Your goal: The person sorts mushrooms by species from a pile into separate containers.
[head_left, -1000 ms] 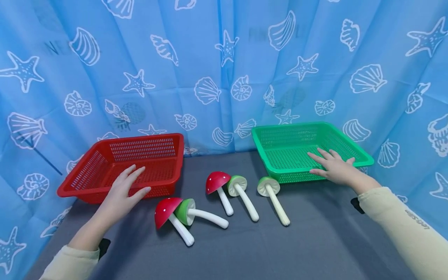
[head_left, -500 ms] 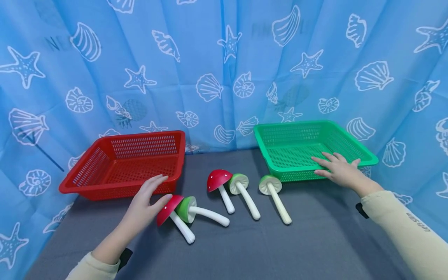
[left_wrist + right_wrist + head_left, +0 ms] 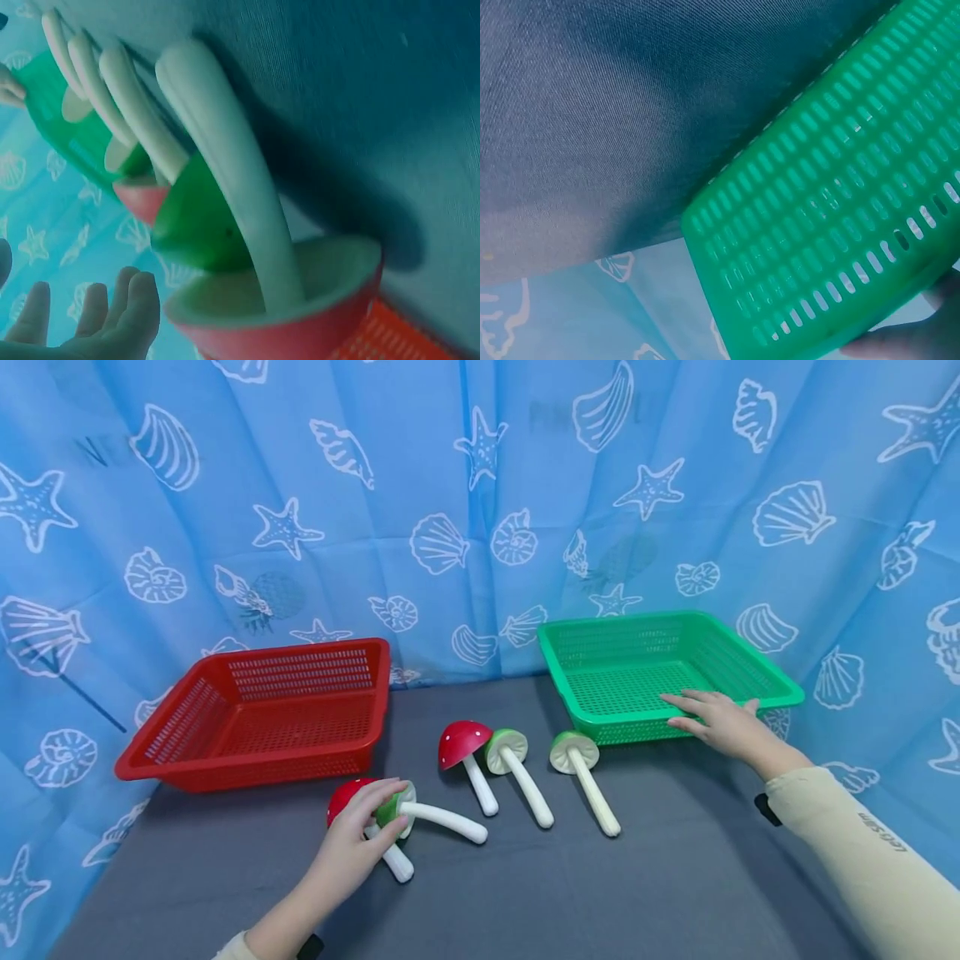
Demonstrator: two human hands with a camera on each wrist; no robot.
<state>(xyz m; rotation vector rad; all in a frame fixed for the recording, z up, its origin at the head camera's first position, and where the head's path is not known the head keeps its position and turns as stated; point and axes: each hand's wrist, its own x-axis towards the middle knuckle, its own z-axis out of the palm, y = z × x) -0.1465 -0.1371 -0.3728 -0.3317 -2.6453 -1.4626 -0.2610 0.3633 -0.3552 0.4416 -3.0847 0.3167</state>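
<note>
My left hand (image 3: 348, 847) hovers over a toy mushroom with a red, white-dotted cap (image 3: 345, 795), its fingers spread and nothing between them. In the head view the hand covers part of that mushroom. Leaning against it is a green-capped mushroom (image 3: 448, 822). The left wrist view has the red-capped one's pale stem (image 3: 229, 165) up close, and the fingers (image 3: 135, 315) off to its side. My right hand (image 3: 723, 727) is at the near right rim of the green basket (image 3: 551, 647), fingers extended. From the right wrist, a thumb (image 3: 889, 341) shows by the rim.
Another red-capped mushroom (image 3: 480, 785) and green-capped mushrooms (image 3: 531, 793) (image 3: 596, 793) lie mid-table. At the left stands a red basket (image 3: 247, 777) of perforated plastic. A blue shell-print curtain (image 3: 442, 435) hangs behind the grey tabletop (image 3: 525, 902).
My left hand has moved right and toward me, from in front of the red basket to over the nearest red-capped mushroom. The right hand stays by the green basket's rim, its fingers slightly lower.
</note>
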